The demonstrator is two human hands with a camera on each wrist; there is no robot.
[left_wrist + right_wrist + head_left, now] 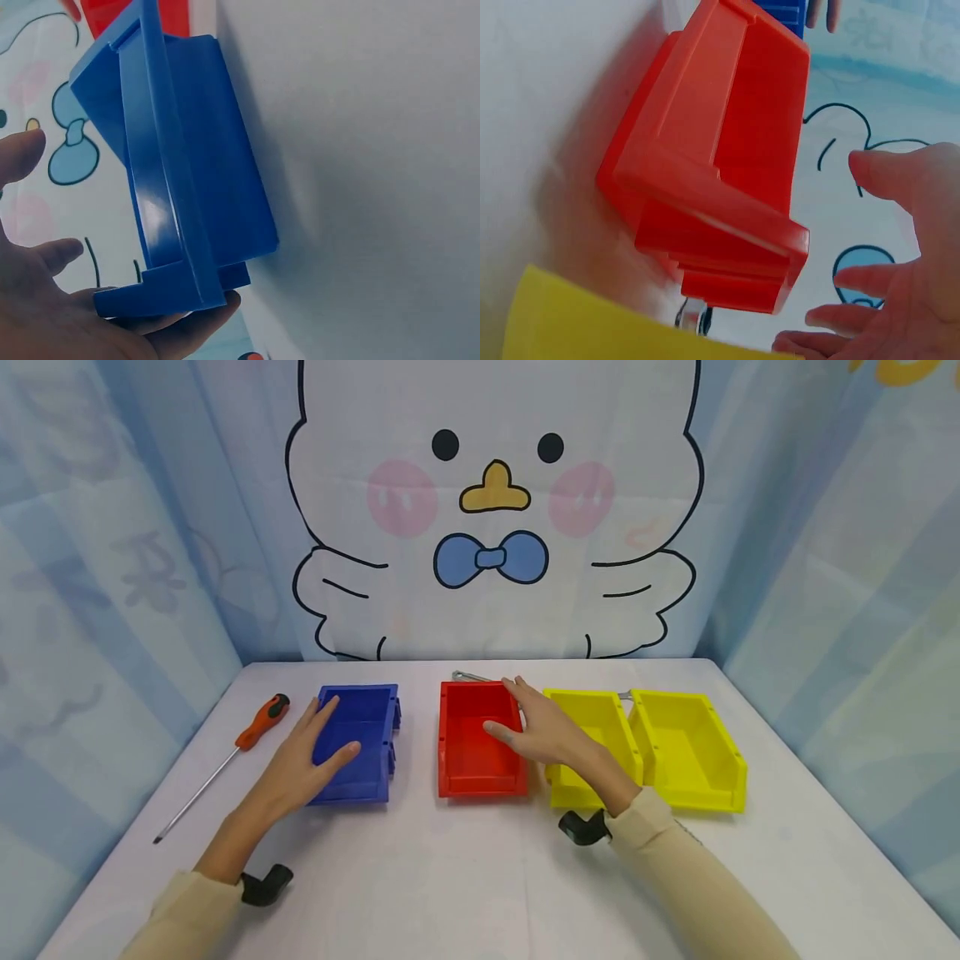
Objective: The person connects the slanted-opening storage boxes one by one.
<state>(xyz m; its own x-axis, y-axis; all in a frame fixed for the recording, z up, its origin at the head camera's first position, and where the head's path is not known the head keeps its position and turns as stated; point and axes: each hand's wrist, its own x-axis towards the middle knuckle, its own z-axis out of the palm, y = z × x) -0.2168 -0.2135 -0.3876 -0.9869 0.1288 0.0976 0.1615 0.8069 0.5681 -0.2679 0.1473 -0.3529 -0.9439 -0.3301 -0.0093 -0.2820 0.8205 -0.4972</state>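
Note:
My left hand [296, 770] is at the left side of a blue bin [367, 768], its thumb over the inside and its fingers along the outer left wall. In the left wrist view the fingers are extended around that wall of the blue bin [217, 165], the thumb standing apart from it. Over the right side of a red bin [482, 785] hovers my right hand [551, 727], fingers spread and thumb above the opening. The right wrist view shows a gap between this hand [930, 247] and the red bin [682, 105].
Two yellow bins [588, 706] [686, 752] stand side by side on the right. Left of the blue bin lies an orange-handled screwdriver [258, 725]. A metal tool end [467, 676] shows behind the red bin, and another metal tip [625, 696] behind the yellow bins. Curtains surround the table [420, 893].

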